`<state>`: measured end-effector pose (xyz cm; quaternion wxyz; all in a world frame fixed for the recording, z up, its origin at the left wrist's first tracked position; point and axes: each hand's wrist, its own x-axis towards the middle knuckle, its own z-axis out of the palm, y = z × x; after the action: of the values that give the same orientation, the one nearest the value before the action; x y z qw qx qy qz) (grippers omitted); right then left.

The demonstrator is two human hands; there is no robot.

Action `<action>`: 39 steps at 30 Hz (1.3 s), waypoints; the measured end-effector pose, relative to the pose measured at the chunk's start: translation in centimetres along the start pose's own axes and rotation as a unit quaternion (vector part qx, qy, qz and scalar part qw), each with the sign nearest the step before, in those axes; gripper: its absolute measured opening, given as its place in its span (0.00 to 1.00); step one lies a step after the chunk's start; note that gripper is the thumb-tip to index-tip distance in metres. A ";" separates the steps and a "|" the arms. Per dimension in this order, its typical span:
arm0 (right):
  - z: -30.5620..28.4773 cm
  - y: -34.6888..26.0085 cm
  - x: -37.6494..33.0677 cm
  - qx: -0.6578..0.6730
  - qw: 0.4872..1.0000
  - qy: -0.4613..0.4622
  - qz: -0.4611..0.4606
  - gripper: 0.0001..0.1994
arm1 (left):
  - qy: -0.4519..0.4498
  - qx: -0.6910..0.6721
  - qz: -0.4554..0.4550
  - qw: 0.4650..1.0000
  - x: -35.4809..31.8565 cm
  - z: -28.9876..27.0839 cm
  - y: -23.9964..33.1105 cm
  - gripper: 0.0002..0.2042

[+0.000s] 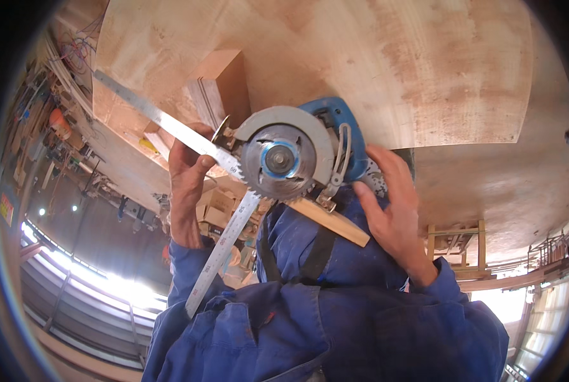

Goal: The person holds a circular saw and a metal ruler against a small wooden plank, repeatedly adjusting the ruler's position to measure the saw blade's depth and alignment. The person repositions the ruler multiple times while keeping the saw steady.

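Squaring up the saw blade

I am holding the metal square [214, 191] in my left hand [187, 181], fingers closed on it, against the circular saw [297, 153]; my right hand [392, 210], fingers open, is steadying its base.

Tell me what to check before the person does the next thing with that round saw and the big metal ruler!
1. Left hand grips the steel square: ok, fingers wrap its blade.
2. Square touches the saw blade: ok, its edge lies against the toothed disc.
3. Right hand steadies the blue circular saw: ok, though fingers look spread, not clamped.
4. Fingers clear of the teeth: ok, both hands sit beside the disc, but near it.
5. Saw unplugged: cannot tell, no cord or plug shows.
6. Wooden strip below the saw held firm: cannot tell.
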<state>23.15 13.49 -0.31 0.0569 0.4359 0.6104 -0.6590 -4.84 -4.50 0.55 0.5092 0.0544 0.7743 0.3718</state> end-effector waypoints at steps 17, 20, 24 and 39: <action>5.1 5.3 2.8 0.196 0.976 0.012 -0.095 0.15 | -0.017 -0.050 0.000 0.999 -0.3 0.1 0.0 0.26; 5.2 4.9 2.7 0.191 0.977 0.055 -0.083 0.09 | -0.018 -0.047 0.005 0.999 -0.5 -0.1 -0.4 0.25; 4.9 5.2 2.8 0.181 0.981 0.021 -0.069 0.12 | -0.027 -0.035 0.012 0.999 -0.1 -0.1 -0.4 0.25; 3.8 5.0 2.5 0.226 0.971 -0.071 -0.027 0.21 | -0.022 -0.040 -0.005 0.999 -0.1 0.0 0.4 0.24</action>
<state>22.74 10.09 -6.14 -0.0176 0.3728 0.4518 -0.8103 -4.93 -4.22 0.86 0.5299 0.0388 0.7476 0.3984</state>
